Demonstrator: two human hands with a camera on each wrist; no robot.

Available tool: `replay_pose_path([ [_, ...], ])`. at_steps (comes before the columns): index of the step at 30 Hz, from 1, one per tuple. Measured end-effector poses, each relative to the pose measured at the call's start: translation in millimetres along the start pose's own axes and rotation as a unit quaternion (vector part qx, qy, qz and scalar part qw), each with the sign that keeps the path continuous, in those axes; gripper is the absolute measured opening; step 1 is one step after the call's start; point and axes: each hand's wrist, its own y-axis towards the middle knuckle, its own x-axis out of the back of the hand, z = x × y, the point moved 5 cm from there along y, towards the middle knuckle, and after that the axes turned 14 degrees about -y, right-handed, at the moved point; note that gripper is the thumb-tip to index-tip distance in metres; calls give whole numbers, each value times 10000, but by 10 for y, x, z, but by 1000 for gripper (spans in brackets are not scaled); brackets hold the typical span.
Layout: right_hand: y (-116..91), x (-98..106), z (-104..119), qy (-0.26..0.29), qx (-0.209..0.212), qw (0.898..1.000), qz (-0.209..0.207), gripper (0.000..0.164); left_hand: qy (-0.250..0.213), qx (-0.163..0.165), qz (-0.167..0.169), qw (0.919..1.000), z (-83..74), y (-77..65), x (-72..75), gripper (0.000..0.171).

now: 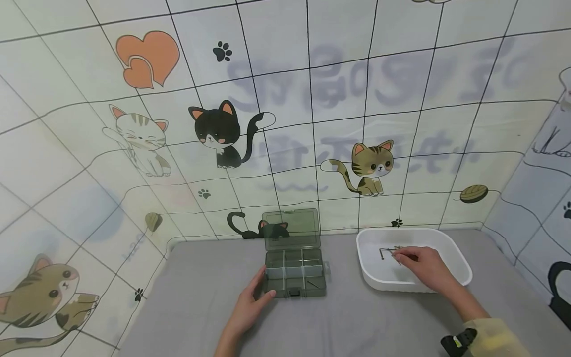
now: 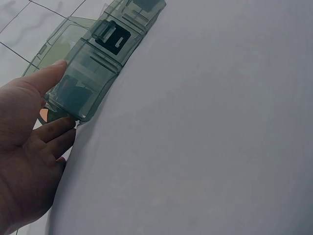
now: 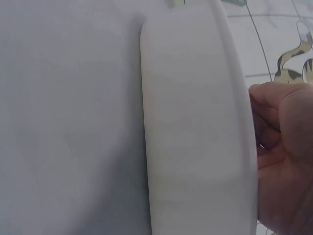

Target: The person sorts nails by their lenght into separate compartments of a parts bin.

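In the head view a green see-through compartment box (image 1: pixel 294 292) stands with its lid (image 1: pixel 292 228) raised at the back. A thin dark rod (image 1: pixel 314 284) lies in its front right compartment. My left hand (image 1: pixel 245 307) rests against the box's front left corner, thumb at the front and fingers along the left side. My right hand (image 1: pixel 426 267) reaches over the near rim of a white tray (image 1: pixel 370 280), thumb and forefinger together on a thin metal piece. Small thin metal pieces (image 1: pixel 381 254), one bent like an L, lie by the fingertips. The tray wall (image 3: pixel 195 122) hides them in the right wrist view.
A grey cloth (image 1: pixel 200 277) covers the table. Behind it rises a wall sheet (image 1: pixel 285 148) printed with cats and grid lines. At the far right edge is a black looped object (image 1: pixel 559 292). A dark watch-like band (image 1: pixel 459 342) is on the right wrist.
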Motion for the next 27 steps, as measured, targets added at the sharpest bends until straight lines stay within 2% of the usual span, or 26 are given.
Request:
replay_pose_path([
  [9, 113, -49, -175, -112, -174, 9997, 137, 21, 67, -96, -54, 9999, -15, -17, 1, 71],
  [20, 229, -19, -265, -11, -455, 9990, 33, 17, 17, -134, -76, 9999, -50, -2, 5, 73],
  [27, 251, -34, -312, -71, -406, 9990, 196, 20, 3, -125, -30, 9999, -29, -2, -4, 72],
])
